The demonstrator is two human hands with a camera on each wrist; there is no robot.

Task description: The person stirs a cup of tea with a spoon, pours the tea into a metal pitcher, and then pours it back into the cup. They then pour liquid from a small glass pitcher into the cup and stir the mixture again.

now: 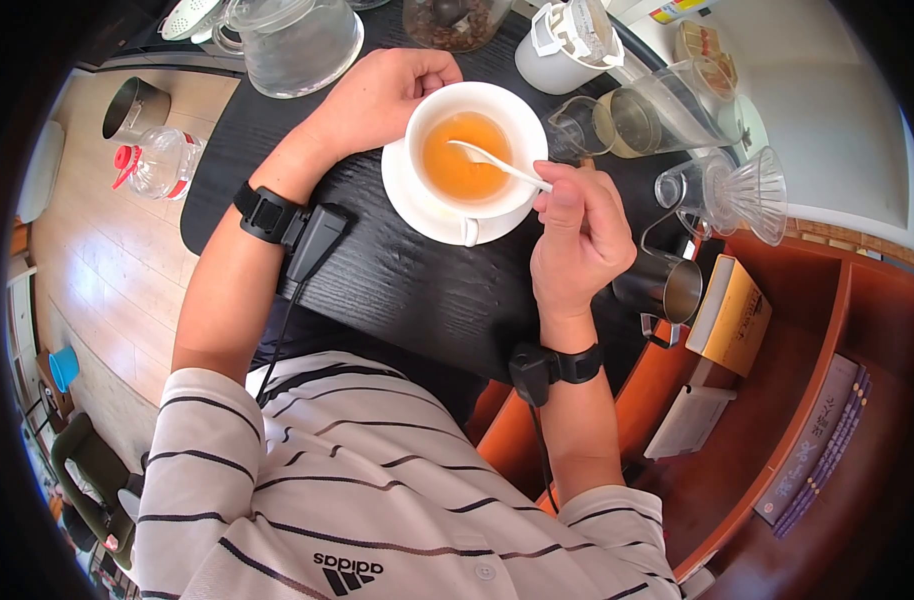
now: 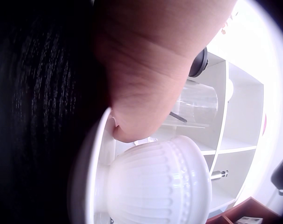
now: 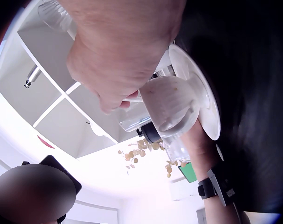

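A white teacup (image 1: 413, 160) of amber liquid (image 1: 447, 178) stands on a white saucer (image 1: 402, 205), its handle towards me. My right hand (image 1: 582, 235) pinches the handle of a white spoon (image 1: 507, 164), whose bowl dips into the liquid. At the cup's far left side, my left hand (image 1: 377, 95) holds the saucer's edge, part of its fingers hidden behind the cup. In the left wrist view, a fingertip (image 2: 125, 134) of that hand lies over the saucer's rim, close to the cup's ribbed wall. The right wrist view shows cup and saucer below the right hand.
A glass pot (image 1: 289, 50) and a jar of dark beans (image 1: 457, 25) stand beyond the left hand. A white cup with a drip bag (image 1: 569, 50), a glass server (image 1: 647, 115), a ribbed glass dripper (image 1: 757, 195) and a metal pitcher (image 1: 667, 285) line the right side of the black table (image 1: 377, 280).
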